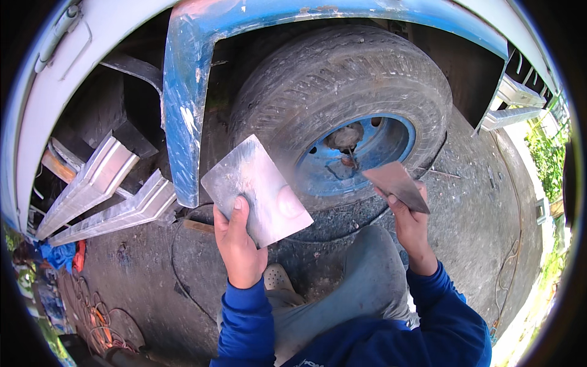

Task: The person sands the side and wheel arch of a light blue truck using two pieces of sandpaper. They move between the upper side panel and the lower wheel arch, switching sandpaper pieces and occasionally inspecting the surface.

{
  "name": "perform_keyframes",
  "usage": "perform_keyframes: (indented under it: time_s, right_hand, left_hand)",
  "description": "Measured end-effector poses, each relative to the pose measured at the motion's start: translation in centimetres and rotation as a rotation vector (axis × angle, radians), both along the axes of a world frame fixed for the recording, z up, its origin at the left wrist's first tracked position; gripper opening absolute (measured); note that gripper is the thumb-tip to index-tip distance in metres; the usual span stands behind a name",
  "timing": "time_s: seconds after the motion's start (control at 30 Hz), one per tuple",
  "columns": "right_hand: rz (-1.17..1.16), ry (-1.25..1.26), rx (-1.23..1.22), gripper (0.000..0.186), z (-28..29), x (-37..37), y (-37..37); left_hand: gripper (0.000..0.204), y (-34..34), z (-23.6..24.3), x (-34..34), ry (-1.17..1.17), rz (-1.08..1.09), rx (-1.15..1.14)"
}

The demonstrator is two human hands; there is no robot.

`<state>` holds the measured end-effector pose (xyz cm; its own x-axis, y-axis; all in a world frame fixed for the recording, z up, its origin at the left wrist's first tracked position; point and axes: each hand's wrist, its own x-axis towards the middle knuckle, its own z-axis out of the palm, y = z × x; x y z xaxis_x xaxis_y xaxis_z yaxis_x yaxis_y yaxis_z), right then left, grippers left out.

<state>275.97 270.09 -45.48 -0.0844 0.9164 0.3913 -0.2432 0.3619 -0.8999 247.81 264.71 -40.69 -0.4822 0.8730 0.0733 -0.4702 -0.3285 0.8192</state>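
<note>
My left hand (238, 238) grips a flat rectangular plate (263, 183), pale and silvery, with a pinkish-white smear on it and my thumb over its lower left part. My right hand (409, 226) is closed on a smaller flat brown-grey blade (391, 180), held tilted to the right of the plate. Beyond both hands, a dusty tire (342, 70) on a blue rim (330, 162) stands under a scuffed blue body panel (186, 122).
Stepped metal pieces (104, 165) jut out at the left, more (516, 92) at the right. Cables (507, 263) and orange hoses (98, 318) lie on the stained ground (465, 257), near a blue tarp (58, 254). My bent leg (348, 275) is below my hands.
</note>
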Motion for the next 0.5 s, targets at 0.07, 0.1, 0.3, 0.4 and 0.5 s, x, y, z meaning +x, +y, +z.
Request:
perform_keyframes:
  time_s: [0.07, 0.1, 0.3, 0.4, 0.5]
  right_hand:
    - [-0.067, -0.420, 0.418, 0.047, 3.2, 0.3, 0.4]
    - [-0.076, -0.642, 0.600, 0.048, 5.4, 0.5, 0.7]
    - [0.060, -1.161, 1.202, 0.042, 11.1, -1.0, 0.6]
    - [0.142, -1.171, 1.303, 0.041, 11.6, -2.1, 0.8]
    - [0.208, -1.183, 1.339, 0.040, 12.1, -2.4, 1.3]
  left_hand:
    - [0.046, 0.0, 0.0, -0.3, 0.034, 0.010, 0.001]
    - [0.047, 0.0, 0.0, -0.3, 0.030, 0.045, 0.009]
    - [0.050, 0.1, 0.8, -0.1, -0.005, 0.042, 0.012]
    - [0.047, 0.0, 1.1, -0.4, 0.021, -0.026, -0.017]
    - [0.043, 0.0, 1.0, -0.8, 0.014, -0.120, -0.076]
